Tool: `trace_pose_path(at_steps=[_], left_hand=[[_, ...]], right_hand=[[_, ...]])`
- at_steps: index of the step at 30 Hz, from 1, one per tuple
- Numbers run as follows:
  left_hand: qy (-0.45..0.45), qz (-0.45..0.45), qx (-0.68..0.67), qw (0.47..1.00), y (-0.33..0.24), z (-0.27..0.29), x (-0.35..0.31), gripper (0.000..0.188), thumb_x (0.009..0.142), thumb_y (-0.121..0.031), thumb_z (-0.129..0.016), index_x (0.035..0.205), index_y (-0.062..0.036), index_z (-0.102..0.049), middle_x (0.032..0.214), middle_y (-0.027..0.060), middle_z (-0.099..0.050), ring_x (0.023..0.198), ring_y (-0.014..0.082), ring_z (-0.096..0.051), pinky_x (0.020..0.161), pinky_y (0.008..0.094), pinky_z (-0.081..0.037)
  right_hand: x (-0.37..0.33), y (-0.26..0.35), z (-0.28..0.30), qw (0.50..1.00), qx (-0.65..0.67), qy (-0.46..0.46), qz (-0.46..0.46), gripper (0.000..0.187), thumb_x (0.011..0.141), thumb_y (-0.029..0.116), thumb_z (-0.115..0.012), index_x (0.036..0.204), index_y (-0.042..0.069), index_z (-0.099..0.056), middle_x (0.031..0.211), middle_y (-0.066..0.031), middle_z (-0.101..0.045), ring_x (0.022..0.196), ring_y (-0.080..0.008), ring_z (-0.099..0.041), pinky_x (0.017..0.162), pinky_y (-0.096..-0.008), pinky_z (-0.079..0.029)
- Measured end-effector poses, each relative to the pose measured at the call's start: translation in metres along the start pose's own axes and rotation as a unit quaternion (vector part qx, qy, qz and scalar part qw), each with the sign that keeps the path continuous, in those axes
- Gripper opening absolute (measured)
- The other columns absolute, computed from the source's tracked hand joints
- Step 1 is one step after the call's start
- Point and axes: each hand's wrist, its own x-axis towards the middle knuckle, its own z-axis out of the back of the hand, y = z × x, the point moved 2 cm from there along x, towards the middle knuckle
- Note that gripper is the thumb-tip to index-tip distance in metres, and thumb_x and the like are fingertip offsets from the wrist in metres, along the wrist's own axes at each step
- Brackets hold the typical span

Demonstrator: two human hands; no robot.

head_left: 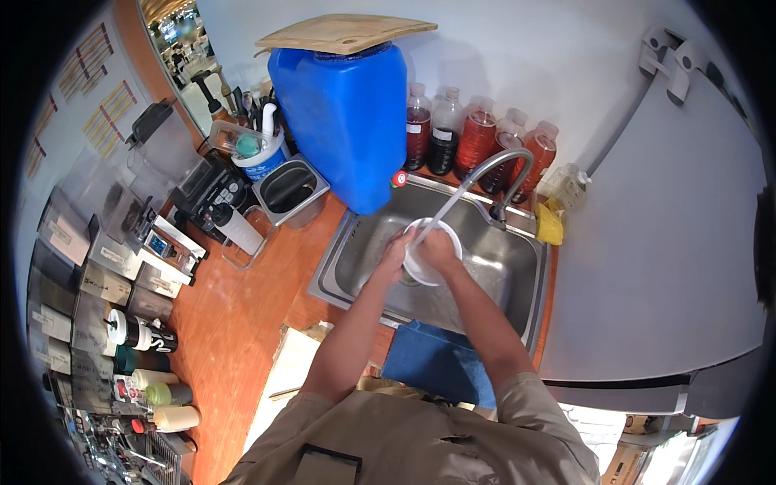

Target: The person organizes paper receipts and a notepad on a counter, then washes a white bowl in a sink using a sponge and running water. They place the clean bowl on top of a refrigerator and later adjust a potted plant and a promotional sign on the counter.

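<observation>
Over the left basin of the steel sink (pixel 373 230), a white round bowl (pixel 428 277) is tilted under running water. My left hand (pixel 395 249) is closed on the bowl's left rim. Inside the bowl lies my right hand (pixel 437 247), knuckles up; its fingertips are hidden, so whether it holds anything does not show. From the curved metal faucet (pixel 525 166) a pale stream or hose runs down to the bowl between my hands.
Behind the sink stand a large blue jerrycan (pixel 335 113) topped by a wooden board (pixel 347 32) and several bottles of dark and red liquid (pixel 475 137). A yellow cloth (pixel 550 224) hangs at right; a blue cloth (pixel 436 356) drapes the front edge. A steel container (pixel 293 192) sits left.
</observation>
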Motion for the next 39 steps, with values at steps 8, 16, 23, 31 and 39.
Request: trace_pose_path(at_steps=[8, 16, 23, 31, 39], left_hand=[[-0.042, 0.012, 0.009, 0.999, -0.003, 0.009, -0.004, 0.056, 0.099, -0.039, -0.062, 0.143, -0.0066, -0.05, 0.131, 0.0135, -0.062, 0.12, 0.027, -0.06, 0.103, 0.043, -0.048], [-0.051, 0.178, 0.015, 0.983, -0.015, 0.029, 0.016, 0.051, 0.1, -0.05, -0.054, 0.131, -0.0106, -0.062, 0.122, 0.0113, -0.067, 0.118, 0.0296, -0.06, 0.101, 0.0484, -0.045], [-0.156, -0.061, 0.497, 0.852, 0.021, -0.022, 0.041, 0.061, 0.097, -0.06, -0.046, 0.136, -0.0131, -0.057, 0.139, 0.0176, -0.057, 0.134, 0.0391, -0.046, 0.109, 0.059, -0.033], [-0.062, -0.246, 0.498, 0.829, 0.03, -0.006, 0.006, 0.051, 0.101, -0.033, -0.049, 0.15, -0.018, -0.045, 0.149, 0.0223, -0.046, 0.136, 0.0375, -0.045, 0.114, 0.0488, -0.034], [-0.085, -0.129, 0.071, 0.985, -0.001, 0.016, -0.003, 0.05, 0.101, -0.035, -0.057, 0.142, -0.0056, -0.052, 0.134, 0.0111, -0.06, 0.122, 0.0208, -0.056, 0.103, 0.0363, -0.042]], right_hand=[[0.0, -0.007, -0.014, 0.998, -0.032, 0.048, -0.038, 0.02, 0.087, 0.016, -0.061, 0.099, 0.001, -0.065, 0.098, -0.0259, -0.069, 0.099, -0.0394, -0.067, 0.086, -0.05, -0.051], [-0.056, 0.032, 0.013, 0.985, 0.059, 0.142, 0.071, 0.034, 0.096, 0.03, -0.058, 0.121, 0.008, -0.062, 0.096, -0.0249, -0.07, 0.095, -0.0445, -0.066, 0.083, -0.0522, -0.05], [-0.024, -0.006, -0.028, 0.865, 0.397, -0.165, -0.259, 0.032, 0.101, 0.029, -0.053, 0.116, 0.005, -0.067, 0.092, -0.0165, -0.073, 0.083, -0.0296, -0.071, 0.075, -0.043, -0.054], [0.0, 0.001, -0.027, 0.631, 0.721, -0.099, -0.269, 0.032, 0.104, 0.03, -0.05, 0.112, 0.003, -0.064, 0.103, -0.0117, -0.066, 0.092, -0.0221, -0.064, 0.082, -0.0322, -0.051], [-0.024, -0.006, 0.008, 0.968, 0.199, 0.152, 0.001, 0.039, 0.091, 0.037, -0.064, 0.105, 0.002, -0.073, 0.093, -0.0126, -0.072, 0.086, -0.0258, -0.068, 0.081, -0.035, -0.052]])
